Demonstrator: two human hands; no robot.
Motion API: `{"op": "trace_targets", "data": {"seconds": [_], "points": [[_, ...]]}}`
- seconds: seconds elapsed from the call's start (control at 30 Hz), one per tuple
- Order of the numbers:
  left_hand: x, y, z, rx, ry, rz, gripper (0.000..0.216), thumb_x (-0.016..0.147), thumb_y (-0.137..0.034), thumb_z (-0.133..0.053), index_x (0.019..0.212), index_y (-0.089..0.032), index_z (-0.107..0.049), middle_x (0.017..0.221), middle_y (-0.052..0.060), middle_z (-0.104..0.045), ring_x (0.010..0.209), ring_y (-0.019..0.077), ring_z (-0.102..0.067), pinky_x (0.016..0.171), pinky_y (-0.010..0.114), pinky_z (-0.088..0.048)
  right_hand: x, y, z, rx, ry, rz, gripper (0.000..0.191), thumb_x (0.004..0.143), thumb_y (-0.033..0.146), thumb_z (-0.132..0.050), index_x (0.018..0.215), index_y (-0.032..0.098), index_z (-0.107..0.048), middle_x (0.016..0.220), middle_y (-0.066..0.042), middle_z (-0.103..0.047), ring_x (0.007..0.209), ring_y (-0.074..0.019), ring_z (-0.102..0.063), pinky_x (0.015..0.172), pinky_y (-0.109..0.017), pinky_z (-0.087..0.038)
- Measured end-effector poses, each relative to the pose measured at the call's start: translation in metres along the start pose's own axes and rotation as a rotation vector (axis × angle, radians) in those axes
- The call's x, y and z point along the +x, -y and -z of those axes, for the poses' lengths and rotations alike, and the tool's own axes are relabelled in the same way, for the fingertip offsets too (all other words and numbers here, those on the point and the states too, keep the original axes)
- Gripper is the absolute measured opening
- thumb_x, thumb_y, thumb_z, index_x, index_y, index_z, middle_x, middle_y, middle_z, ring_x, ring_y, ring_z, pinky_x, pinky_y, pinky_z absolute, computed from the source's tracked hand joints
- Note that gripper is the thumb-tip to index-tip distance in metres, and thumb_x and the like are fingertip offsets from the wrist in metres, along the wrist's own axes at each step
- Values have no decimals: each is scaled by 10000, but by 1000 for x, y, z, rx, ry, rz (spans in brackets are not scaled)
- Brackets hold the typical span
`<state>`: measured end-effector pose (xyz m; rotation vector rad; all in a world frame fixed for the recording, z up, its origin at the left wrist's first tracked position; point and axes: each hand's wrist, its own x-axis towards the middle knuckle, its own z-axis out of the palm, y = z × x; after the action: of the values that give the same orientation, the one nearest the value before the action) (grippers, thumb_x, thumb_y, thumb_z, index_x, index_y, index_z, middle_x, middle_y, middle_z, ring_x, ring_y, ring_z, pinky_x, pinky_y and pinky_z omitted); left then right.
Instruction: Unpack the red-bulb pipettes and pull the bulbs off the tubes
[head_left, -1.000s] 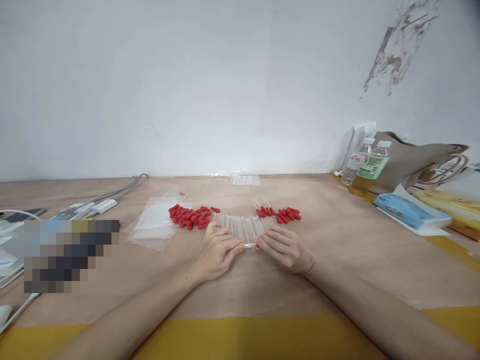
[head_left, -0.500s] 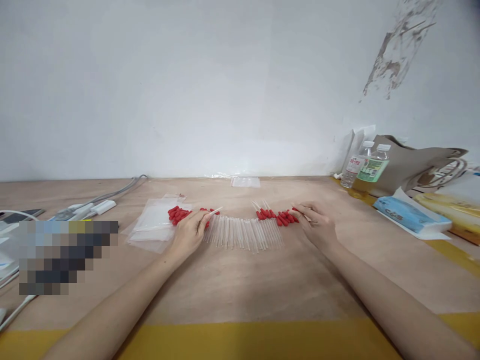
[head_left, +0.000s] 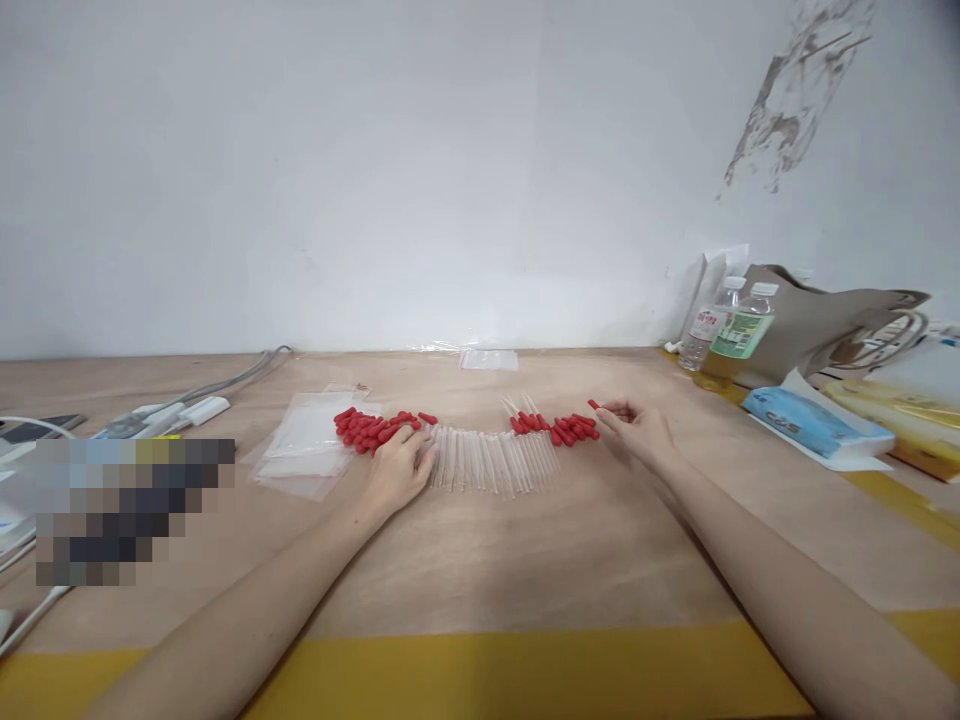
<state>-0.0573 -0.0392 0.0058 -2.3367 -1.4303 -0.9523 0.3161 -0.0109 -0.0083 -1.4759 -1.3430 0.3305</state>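
A row of several clear thin tubes [head_left: 491, 462] lies fanned out on the brown tabletop [head_left: 525, 560]. A pile of red rubber caps [head_left: 375, 428] sits at the row's left end, and capped tubes with red caps [head_left: 559, 430] lie at its right end. My left hand [head_left: 401, 470] rests palm down at the left end of the row, fingers curled together on the outermost tube, next to the left pile. My right hand [head_left: 637, 430] hovers just right of the right pile, its fingertips pinched on a single red cap [head_left: 592, 404].
Clear plastic bags [head_left: 307, 448] lie left of the caps, another small bag [head_left: 489, 360] by the wall. Cables and a plug strip [head_left: 180, 412] are at the far left. Two water bottles [head_left: 731, 335], a tan bag [head_left: 832, 320] and a blue tissue pack [head_left: 814, 425] stand at the right.
Both hands left the middle of the tube row and moved apart. The left picked up a tube and lowered it to the row's left end; the right went to the right pile and pinched a red cap.
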Motion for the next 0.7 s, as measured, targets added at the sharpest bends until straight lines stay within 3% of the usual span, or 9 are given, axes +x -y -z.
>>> {"op": "trace_targets", "data": {"seconds": [0.3, 0.53, 0.7], "points": [[-1, -14, 17, 154, -44, -75, 285, 836, -392, -444, 881, -180, -629, 805, 65, -588, 761, 195, -522, 711, 340, -399, -3, 6, -10, -126, 77, 45, 421, 646, 534, -583, 795, 153, -686, 609, -34, -612, 480, -116, -463, 476, -248, -350], [1, -13, 21, 181, -100, -93, 251, 829, -364, -461, 931, -213, -634, 952, 80, -600, 910, 245, -494, 784, 409, -332, -1, 24, 2, -295, -123, 54, 495, 782, 510, -395, 922, 112, -654, 803, -105, -636, 658, -174, -537, 584, -286, -401], [1, -12, 19, 152, -102, -85, 238, 829, -342, -463, 940, -211, -628, 1003, 82, -588, 960, 249, -485, 857, 440, -300, 0, 63, -13, -390, 114, 154, 259, 733, 395, -506, 785, 210, -680, 809, -23, -669, 714, -148, -569, 656, -251, -398]]}}
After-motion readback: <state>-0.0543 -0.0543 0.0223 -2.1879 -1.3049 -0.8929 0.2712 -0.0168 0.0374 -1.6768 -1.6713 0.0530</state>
